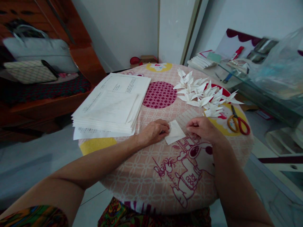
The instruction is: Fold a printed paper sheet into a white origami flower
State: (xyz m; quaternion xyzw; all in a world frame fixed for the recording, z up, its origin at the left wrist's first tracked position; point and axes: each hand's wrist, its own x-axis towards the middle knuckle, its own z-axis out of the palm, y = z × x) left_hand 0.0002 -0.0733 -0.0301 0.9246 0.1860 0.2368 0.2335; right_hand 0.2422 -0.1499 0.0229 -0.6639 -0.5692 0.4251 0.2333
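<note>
A small white piece of folded paper (174,133) lies on the cloth-covered round table, with a corner pointing toward me. My left hand (155,131) has its fingers closed at the paper's left edge, thumb hidden from sight. Just right of the paper is my right hand (203,129), fingers curled inward; whether anything is between them is hidden. Beyond my right hand sits a cluster of white folded paper cranes (199,91). To the left rests a thick stack of printed paper sheets (111,101).
Scissors (238,121) with orange-red handles lie at the table's right side. The patterned tablecloth (146,164) covers the table to its edge. A glass-topped stand (260,91) with a plastic bag is on the right. A wooden bench (78,97) holding bags stands left.
</note>
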